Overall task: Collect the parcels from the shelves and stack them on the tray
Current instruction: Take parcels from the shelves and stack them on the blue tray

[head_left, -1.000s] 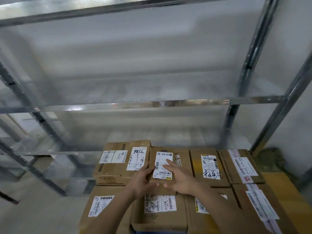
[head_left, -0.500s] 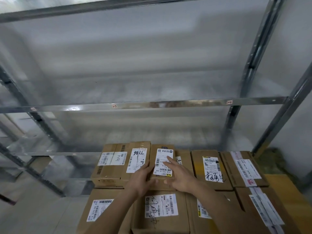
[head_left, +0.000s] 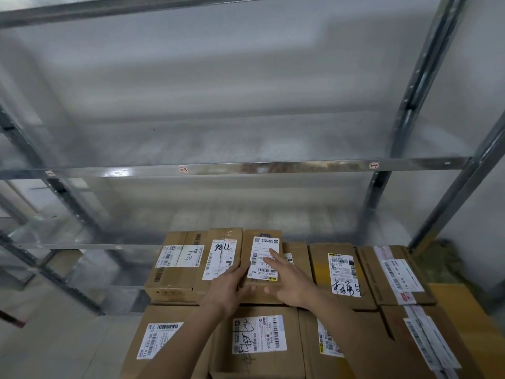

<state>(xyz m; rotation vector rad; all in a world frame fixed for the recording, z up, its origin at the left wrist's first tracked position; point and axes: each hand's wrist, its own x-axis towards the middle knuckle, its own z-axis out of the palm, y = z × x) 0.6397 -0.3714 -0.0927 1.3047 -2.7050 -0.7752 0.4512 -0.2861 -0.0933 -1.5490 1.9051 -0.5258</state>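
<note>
1. A small upright parcel stands in the far row of stacked cardboard boxes, its white shipping label facing up toward the camera.
2. The left hand lies against the parcel's left side, fingers fairly straight along the edge and thumb reaching across the near face.
3. The right hand rests on the parcel's top and right side, fingers extended, the index finger lying on the label (neither hand is curled round it).
4. Just left of the parcel sits a box marked "98LL", and beyond that a box marked "A34".
5. To its right stands a box with a yellow-edged label, then a taped box.
6. A nearer row of larger boxes lies under the forearms.
7. Behind the stack rises a metal shelving rack, its shelves blurred.
</note>
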